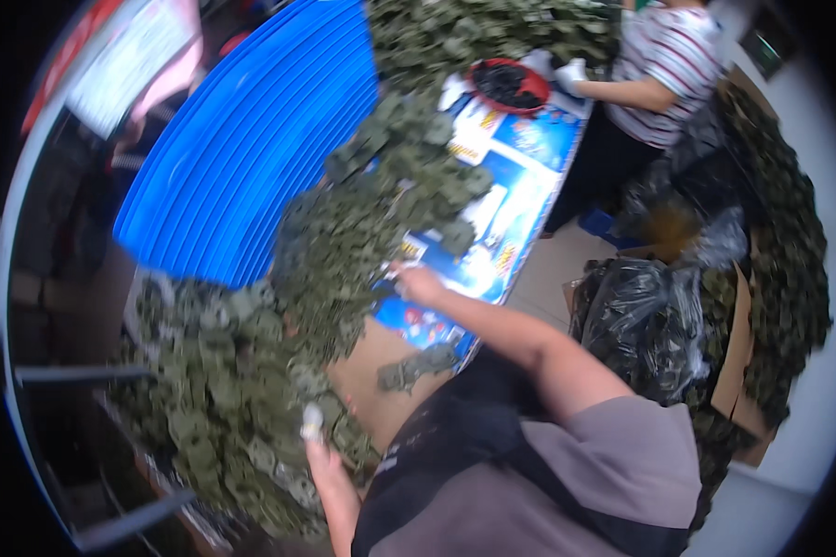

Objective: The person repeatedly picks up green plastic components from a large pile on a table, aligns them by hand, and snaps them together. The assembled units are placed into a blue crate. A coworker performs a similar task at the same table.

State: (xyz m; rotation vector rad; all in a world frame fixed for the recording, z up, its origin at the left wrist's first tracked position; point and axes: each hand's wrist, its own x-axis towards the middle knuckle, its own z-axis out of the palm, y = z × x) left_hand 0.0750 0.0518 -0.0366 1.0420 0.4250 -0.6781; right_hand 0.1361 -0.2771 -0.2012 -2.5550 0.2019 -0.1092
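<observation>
A long heap of dull green dried leafy pieces (362, 223) runs along a table covered with a blue printed sheet (520, 167). My right hand (414, 281) reaches out to the edge of the heap and touches the pieces where they meet the blue sheet; its fingers are blurred. My left hand (318, 453) is low down at the near part of the heap (223, 390), and its fingertips pinch a small pale piece (311, 422). A small clump of green pieces (418, 365) lies apart on bare brown tabletop between my hands.
Another person in a striped shirt (669, 65) stands at the far end, with white-gloved hands at a red bowl of dark bits (509, 84). Stacked blue corrugated sheets (251, 139) lie to the left. Black plastic bags (641, 316) and cardboard boxes of green pieces (790, 278) are on the right.
</observation>
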